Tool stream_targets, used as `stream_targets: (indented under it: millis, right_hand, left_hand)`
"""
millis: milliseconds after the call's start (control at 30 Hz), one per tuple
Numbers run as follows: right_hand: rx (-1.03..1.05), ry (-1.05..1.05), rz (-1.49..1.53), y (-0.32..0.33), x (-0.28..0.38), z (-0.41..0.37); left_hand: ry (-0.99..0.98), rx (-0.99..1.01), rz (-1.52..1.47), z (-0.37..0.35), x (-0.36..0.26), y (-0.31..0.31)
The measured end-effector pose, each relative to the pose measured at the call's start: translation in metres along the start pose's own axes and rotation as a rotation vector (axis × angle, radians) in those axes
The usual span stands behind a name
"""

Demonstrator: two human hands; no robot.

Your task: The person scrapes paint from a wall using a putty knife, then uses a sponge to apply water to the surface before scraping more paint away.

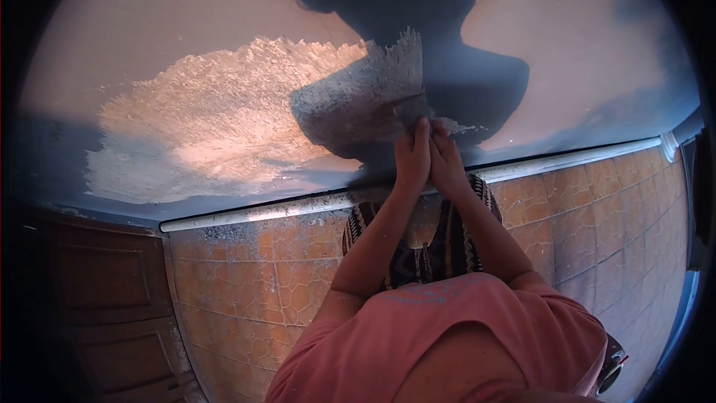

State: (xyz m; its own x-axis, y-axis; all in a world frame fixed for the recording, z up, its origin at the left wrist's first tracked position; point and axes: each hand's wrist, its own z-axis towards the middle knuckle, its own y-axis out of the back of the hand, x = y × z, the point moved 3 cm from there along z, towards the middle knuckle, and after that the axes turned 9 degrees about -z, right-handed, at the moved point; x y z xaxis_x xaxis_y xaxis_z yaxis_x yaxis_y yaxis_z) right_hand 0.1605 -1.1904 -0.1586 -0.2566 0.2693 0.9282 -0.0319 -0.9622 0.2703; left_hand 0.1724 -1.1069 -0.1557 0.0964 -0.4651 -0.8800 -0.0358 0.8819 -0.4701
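My left hand and my right hand are pressed together in front of the wall, both closed around the handle of a scraper. The handle itself is hidden by my fingers. Its flat grey blade lies against the wall, at the right side of a rough, scraped patch. Paint is stripped from that patch, leaving a pale, jagged surface. Smooth grey paint begins just right of the blade, and a small scraped streak runs beside my fingers.
A white baseboard runs along the foot of the wall. Orange patterned floor tiles lie below, with paint flakes scattered near the wall. At the left is a brown panelled wooden door. My shadow falls across the wall.
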Motion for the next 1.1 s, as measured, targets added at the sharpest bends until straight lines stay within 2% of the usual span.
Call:
stream_targets:
  millis: [133,233,333,433,533,633,733,867,933,1033,1100]
  right_hand:
    - [0.049,-0.156,0.116,-0.002,0.001,0.003]
    - [0.073,-0.074,0.054,-0.002,-0.013,0.001]
    - [-0.102,0.045,-0.049,-0.005,-0.007,-0.002]
    - [0.106,-0.211,0.174,0.006,0.021,0.009]
    - [0.016,-0.011,-0.006,0.006,0.010,0.002]
    - [-0.003,-0.035,-0.082,-0.001,-0.002,-0.003]
    - [0.045,-0.081,0.027,-0.002,0.001,0.002]
    - [0.042,-0.084,0.009,0.000,-0.002,-0.004]
    - [-0.030,0.006,-0.025,-0.002,0.000,0.000]
    - [0.082,-0.066,0.018,0.005,0.013,0.016]
    - [0.056,-0.068,0.013,0.005,0.013,0.008]
  left_hand:
    - [0.037,-0.014,-0.029,-0.001,-0.009,-0.004]
    - [0.068,-0.018,-0.062,-0.009,-0.007,-0.003]
    - [0.004,0.004,-0.023,-0.001,-0.004,-0.003]
    - [-0.004,-0.017,-0.047,0.003,-0.016,-0.011]
    - [0.001,-0.026,-0.043,-0.006,-0.012,-0.008]
    - [0.009,-0.031,-0.069,-0.001,-0.002,0.000]
    - [0.043,-0.032,-0.144,-0.004,-0.013,-0.008]
    - [0.066,-0.023,-0.205,-0.010,-0.005,-0.006]
    - [0.034,-0.040,-0.133,-0.004,-0.010,-0.007]
    - [-0.021,-0.017,-0.092,0.005,-0.027,-0.016]
    - [-0.021,-0.005,-0.073,0.001,-0.028,-0.015]
